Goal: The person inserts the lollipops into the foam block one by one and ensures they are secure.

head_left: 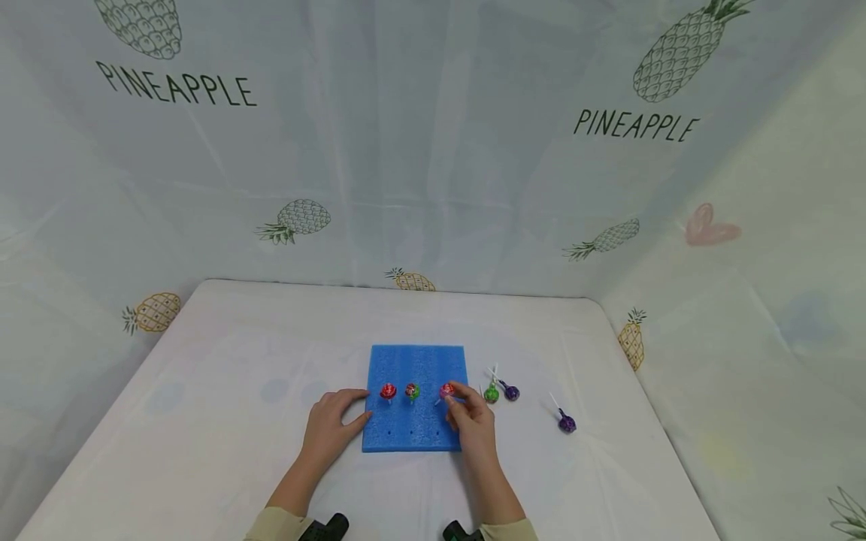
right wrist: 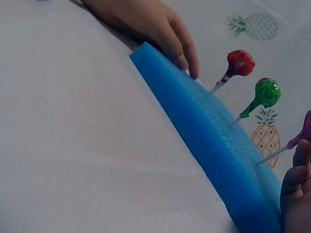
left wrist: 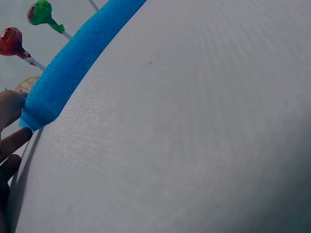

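A blue foam board (head_left: pixel 414 361) lies on the table with small holes along its near side. A red lollipop (head_left: pixel 388 391) and a green-and-red lollipop (head_left: pixel 413 391) stand in it on their sticks. My right hand (head_left: pixel 476 427) pinches a pinkish-purple lollipop (right wrist: pixel 305 128) by its wrapped head over the board's right side. In the right wrist view this lollipop's white stick (right wrist: pixel 272 155) meets the foam; how deep it goes I cannot tell. My left hand (head_left: pixel 330 422) rests on the board's left edge, thumb and forefinger extended and apart.
Right of the board lie a green lollipop (head_left: pixel 491 394) and a purple lollipop (head_left: pixel 511 393), close together with sticks pointing away. Farther right is another purple lollipop (head_left: pixel 567 424). A pineapple-printed curtain (head_left: pixel 419 150) hangs behind the white table (head_left: pixel 271 330).
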The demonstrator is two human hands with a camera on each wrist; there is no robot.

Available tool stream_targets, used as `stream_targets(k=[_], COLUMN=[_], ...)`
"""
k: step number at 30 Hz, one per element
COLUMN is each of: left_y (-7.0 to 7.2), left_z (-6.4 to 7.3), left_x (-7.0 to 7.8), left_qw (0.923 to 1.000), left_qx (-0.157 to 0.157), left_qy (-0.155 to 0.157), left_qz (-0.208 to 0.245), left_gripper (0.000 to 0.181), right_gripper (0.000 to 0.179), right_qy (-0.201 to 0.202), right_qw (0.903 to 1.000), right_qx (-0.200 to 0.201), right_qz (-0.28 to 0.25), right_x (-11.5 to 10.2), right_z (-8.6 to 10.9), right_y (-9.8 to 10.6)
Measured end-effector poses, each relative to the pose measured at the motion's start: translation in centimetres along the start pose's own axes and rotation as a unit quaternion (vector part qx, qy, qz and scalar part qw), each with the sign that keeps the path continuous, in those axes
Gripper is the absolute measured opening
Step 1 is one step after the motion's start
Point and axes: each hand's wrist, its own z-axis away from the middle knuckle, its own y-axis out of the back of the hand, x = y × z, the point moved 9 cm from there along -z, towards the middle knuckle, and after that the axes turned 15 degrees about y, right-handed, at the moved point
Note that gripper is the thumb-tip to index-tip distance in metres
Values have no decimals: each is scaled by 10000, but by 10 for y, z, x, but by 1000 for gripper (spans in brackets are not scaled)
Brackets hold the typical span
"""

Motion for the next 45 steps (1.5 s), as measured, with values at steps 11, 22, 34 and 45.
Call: stream_targets(k=[11, 22, 34, 45], left_y=[0, 2, 1, -3], left_z=[0, 1, 1, -1], left_x=[-1, 1, -2, -4], left_qw=[10000, 10000, 10000, 9999], left_qx=[-92, 32, -65, -113], left_qy=[37, -59, -13, 39], left_qz=[4, 44, 14, -10], left_gripper=[37, 37, 38, 38], right_gripper=[33, 36, 33, 32], right_qy=[-251, -86, -249, -111], right_qw=[9996, 9998, 9990, 9989], right_qx=[14, -75, -241, -170], right_qz=[92, 157, 283, 412], right_x=[4, 3, -11, 11], right_z=[0, -4, -2, -5], right_y=[-2, -8, -14, -10])
